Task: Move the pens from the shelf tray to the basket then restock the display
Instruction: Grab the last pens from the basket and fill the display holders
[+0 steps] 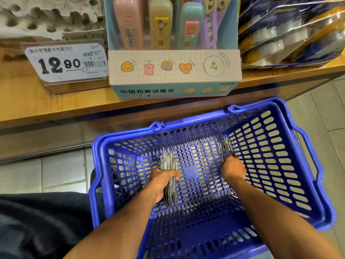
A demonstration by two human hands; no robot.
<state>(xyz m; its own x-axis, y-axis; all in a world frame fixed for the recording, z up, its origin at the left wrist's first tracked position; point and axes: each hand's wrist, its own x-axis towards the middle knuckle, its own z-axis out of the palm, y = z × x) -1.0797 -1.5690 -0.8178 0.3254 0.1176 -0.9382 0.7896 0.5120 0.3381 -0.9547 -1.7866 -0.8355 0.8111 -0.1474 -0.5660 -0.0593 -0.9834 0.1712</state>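
A blue plastic basket [306,165] stands on the floor below the wooden shelf. Both my hands are down inside it. My left hand [161,181] grips a bundle of clear pens [168,161] that points away from me, its lower end showing below my fist. My right hand [233,170] holds a second, smaller bundle of clear pens [225,146] near the basket's far right side. The grey foam shelf tray [48,19] with empty holes sits at the top left on the shelf.
A price tag reading 12.90 [65,62] stands on the wooden shelf [37,101]. A pastel display box of erasers [173,71] sits mid-shelf, with shiny packaged goods [291,32] to its right. Tiled floor [46,174] surrounds the basket; my dark-clothed leg [37,221] is at the lower left.
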